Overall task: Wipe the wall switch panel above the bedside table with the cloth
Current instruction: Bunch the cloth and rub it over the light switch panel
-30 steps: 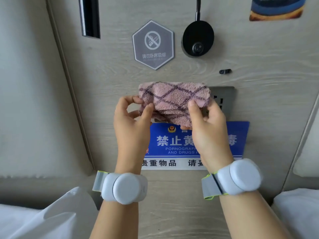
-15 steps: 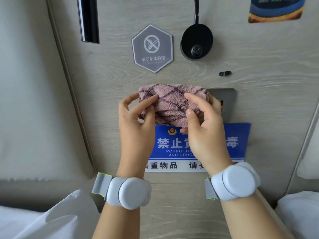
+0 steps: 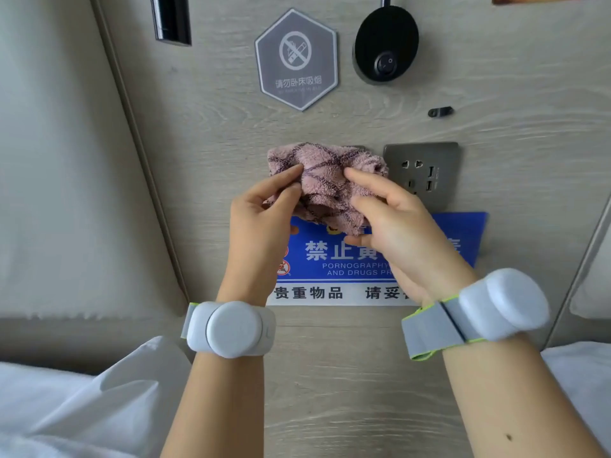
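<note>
A pink cloth (image 3: 325, 175) with dark crossing lines is bunched up against the wooden wall. My left hand (image 3: 261, 223) pinches its left side and my right hand (image 3: 393, 223) grips its right and lower part. Just right of the cloth a grey metal socket panel (image 3: 423, 171) with outlets and USB ports shows in full. A sliver of another grey panel edge peeks above the cloth; the rest of it is hidden. Both wrists carry white bands.
A blue and white notice sign (image 3: 463, 233) is stuck below the panel. Above hang a grey hexagonal no-smoking sign (image 3: 297, 59), a black round lamp base with a rocker switch (image 3: 385, 44), and a small black clip (image 3: 439, 111). Padded headboards flank the wood panel; white bedding (image 3: 76, 408) lies below.
The cloth has shifted left off the socket panel, which now shows whole, and it has become more bunched between my two hands.
</note>
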The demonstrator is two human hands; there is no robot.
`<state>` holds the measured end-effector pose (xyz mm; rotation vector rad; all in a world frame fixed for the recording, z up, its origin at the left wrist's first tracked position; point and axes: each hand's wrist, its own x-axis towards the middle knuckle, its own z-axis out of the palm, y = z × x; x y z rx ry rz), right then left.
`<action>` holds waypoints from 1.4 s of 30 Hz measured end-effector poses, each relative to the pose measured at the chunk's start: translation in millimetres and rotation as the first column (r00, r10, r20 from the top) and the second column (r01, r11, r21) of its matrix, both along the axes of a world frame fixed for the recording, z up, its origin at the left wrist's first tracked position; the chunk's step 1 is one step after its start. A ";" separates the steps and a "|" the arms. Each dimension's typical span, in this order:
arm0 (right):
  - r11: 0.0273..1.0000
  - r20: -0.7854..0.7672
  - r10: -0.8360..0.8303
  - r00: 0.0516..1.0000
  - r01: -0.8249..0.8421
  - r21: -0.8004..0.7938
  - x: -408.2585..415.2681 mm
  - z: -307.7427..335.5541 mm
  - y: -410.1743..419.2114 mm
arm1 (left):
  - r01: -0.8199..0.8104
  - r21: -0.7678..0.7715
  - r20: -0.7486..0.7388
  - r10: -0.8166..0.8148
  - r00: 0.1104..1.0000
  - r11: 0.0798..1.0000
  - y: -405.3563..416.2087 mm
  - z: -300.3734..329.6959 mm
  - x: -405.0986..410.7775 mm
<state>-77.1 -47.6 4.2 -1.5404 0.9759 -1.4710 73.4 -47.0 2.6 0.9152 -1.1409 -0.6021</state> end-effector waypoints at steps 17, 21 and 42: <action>0.995 -0.017 -0.027 1.000 0.025 -0.101 4.0 2.4 0.4 | 0.089 0.045 -0.028 -0.088 0.996 0.995 5.9 10.6 -0.1; 0.996 -0.075 -0.050 0.996 0.044 -0.083 4.6 -0.7 -0.8 | 0.046 0.106 -0.055 -0.041 0.998 0.993 4.8 9.5 0.8; 0.990 0.186 0.098 0.978 -0.078 -0.115 2.9 -7.8 -10.3 | 0.196 0.120 -0.122 -0.182 0.976 0.973 7.8 12.5 0.5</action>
